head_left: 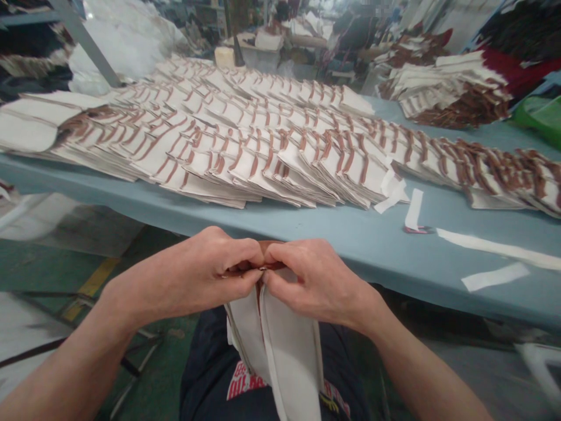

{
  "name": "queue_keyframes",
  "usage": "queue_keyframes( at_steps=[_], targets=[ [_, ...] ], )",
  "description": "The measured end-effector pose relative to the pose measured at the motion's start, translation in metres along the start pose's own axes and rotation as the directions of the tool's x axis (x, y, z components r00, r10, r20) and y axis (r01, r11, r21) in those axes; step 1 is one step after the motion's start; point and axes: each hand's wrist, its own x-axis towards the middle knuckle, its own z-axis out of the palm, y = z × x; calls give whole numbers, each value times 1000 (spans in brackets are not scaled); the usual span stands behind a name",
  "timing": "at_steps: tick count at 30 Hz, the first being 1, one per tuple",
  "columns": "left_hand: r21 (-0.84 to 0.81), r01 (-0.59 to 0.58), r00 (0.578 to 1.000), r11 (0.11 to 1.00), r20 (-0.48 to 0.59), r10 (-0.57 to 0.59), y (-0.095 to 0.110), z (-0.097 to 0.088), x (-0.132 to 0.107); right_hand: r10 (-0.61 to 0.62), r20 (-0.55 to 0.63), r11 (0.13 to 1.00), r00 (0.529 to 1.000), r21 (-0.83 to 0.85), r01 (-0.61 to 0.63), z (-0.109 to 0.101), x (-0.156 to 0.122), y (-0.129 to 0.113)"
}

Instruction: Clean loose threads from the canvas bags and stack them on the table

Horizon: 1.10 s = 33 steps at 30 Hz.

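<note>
A sewn white piece with a brown inside (291, 345) hangs down over my lap, with raised seams along its length. At its top edge, my left hand (219, 263) pinches the material between thumb and bent fingers. Close against it, my right hand (307, 278) grips the same edge, and the fingertips of both hands nearly meet. A small dark bit shows between the thumbs, too small to name. Part of the brown band (269, 244) curves up behind my fingers.
Overlapping rows of similar white-and-brown pieces (245, 146) cover much of the blue table (302, 228). White strips (495, 276) and a small dark tool (418, 230) lie at right. Another pile (456, 88) and a green basket (539, 117) stand farther back.
</note>
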Motion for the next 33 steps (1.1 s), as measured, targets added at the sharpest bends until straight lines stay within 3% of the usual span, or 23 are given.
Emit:
queue_keyframes(
  at_steps=[5, 8, 12, 15, 18, 21, 26, 33],
  targets=[
    [97, -10, 1000, 995, -16, 11, 6, 1, -2, 15, 8, 998, 1000, -68, -14, 2, 2, -8],
    [238, -84, 993, 968, -59, 101, 6, 7, -6, 11, -37, 999, 999, -33, -12, 3, 3, -9],
    [437, -195, 946, 878, -153, 286, -5, 18, -11, -6, -110, 998, 994, 65, 13, 5, 5, -2],
    [471, -269, 899, 840, -191, 395, -14, 25, -13, 30, -64, 991, 997, 133, -21, 6, 5, 4],
    [459, -323, 881, 827, -174, 440, -17, 27, -13, 65, 6, 965, 998, 256, -64, 8, 4, 9],
    [476, -330, 885, 815, -145, 443, -15, 25, -14, 108, 121, 877, 987, 457, -152, 12, 3, 15],
    [510, -279, 910, 814, -129, 393, -12, 22, -14, 116, 266, 623, 957, 731, -278, 20, 5, 28],
    [487, -286, 890, 825, -184, 417, -6, 24, -12, 74, 239, 526, 968, 815, -242, 18, 3, 30]
  ],
)
